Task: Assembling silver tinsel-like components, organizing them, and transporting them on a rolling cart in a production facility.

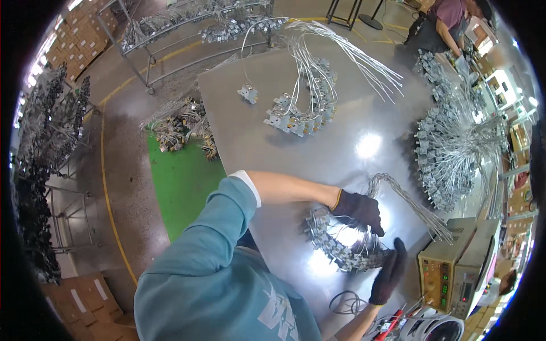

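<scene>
Both my hands wear dark knit gloves with yellow-edged cuffs. My left hand (358, 210) reaches across from the left, fingers curled down and pressed together over a bundle of grey wires (406, 203). Those wires come out beyond it and trail right over the metal table. Below it, an arc of small metal connector-like parts (335, 245) lies on the tabletop, its wires running in toward my left hand. At the arc's right end is my right hand (388, 275), fingers stretched up and apart; I cannot make out whether it touches the parts.
Another wired set (310, 122) and a single part (248, 94) lie farther off. A large ring of wired parts (446, 150) is at right. Test instruments (455, 267), red-handled pliers (389, 325) and a coiled cable (348, 303) sit near right. Someone (449, 25) works at far right.
</scene>
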`<state>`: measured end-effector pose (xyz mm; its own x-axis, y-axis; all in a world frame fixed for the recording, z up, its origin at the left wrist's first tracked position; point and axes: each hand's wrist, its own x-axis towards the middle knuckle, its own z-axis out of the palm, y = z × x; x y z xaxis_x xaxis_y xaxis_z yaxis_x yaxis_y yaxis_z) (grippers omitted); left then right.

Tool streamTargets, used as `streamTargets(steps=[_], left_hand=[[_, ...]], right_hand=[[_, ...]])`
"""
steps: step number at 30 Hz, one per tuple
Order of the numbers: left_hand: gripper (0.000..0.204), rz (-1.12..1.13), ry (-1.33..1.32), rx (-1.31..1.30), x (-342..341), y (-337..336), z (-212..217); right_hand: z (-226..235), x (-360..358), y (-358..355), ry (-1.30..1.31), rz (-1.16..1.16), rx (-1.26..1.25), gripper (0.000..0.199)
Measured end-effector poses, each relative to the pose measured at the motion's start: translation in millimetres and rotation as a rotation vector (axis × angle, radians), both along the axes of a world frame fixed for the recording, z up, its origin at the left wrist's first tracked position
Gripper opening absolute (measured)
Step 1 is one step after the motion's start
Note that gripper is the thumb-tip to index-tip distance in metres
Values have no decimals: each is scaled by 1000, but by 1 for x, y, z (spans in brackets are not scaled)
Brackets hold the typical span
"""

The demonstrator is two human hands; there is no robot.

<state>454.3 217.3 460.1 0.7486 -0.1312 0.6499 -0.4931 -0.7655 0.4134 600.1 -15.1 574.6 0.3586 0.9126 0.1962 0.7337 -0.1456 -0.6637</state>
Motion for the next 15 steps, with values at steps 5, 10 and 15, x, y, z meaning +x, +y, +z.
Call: streamTargets(steps=[5, 10, 15], left_hand=[[49, -132, -41, -210, 21, 27, -27], [79, 47, 285, 52, 19, 50, -28], [68, 113, 287, 179, 39, 58, -45]], right_hand=[[-13, 58, -43, -363, -256, -7, 41], [-76, 95, -87, -347, -300, -163, 45], [-94, 84, -91, -398, -411, -137, 50]])
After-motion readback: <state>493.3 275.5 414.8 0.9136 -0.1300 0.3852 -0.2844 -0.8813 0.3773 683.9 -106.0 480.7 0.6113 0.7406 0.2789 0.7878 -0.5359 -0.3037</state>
